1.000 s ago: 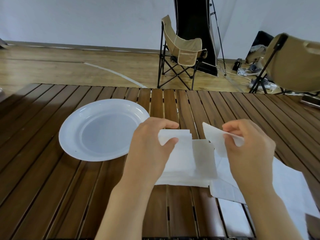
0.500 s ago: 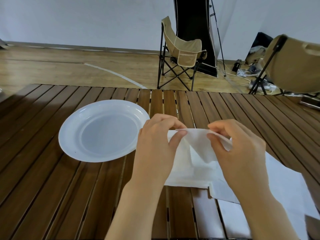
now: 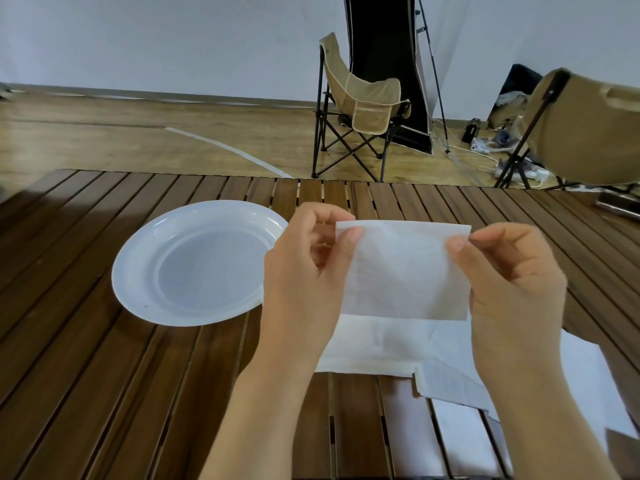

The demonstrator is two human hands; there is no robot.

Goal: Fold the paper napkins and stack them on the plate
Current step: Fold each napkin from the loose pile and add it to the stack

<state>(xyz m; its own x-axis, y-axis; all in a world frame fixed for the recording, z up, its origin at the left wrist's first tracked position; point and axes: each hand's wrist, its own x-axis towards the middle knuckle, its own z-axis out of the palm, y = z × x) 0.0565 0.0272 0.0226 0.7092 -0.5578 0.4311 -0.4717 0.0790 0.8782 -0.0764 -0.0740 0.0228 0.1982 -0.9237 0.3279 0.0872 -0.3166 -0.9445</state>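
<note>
Hidden: the far fingers of both hands sit behind the held napkin (image 3: 403, 268), so only the thumbs and knuckles show; the lower right of the loose napkins (image 3: 450, 375) runs under the right forearm and off the frame edge.
Hard to make out: how many sheets lie in the loose pile cannot be told, only that layered edges show at its near side.
Surroundings: a tan folding chair (image 3: 360, 109) stands on the wood floor beyond the counter (image 3: 104, 393), a second tan chair (image 3: 588, 133) is cut off at the right, and cables and small items lie on the floor between them.
In the way: the left hand covers the plate's right rim; the held napkin screens the far part of the pile.
Left grip: the left hand (image 3: 301, 282) pinches the napkin's upper left corner between thumb and curled fingers.
Right grip: the right hand (image 3: 512, 285) pinches the upper right corner the same way.
Napkin: held up as a flat rectangle above the pile, clear of the counter.
Plate: the white plate (image 3: 138, 271) lies on the counter left of the hands, nothing on it.
</note>
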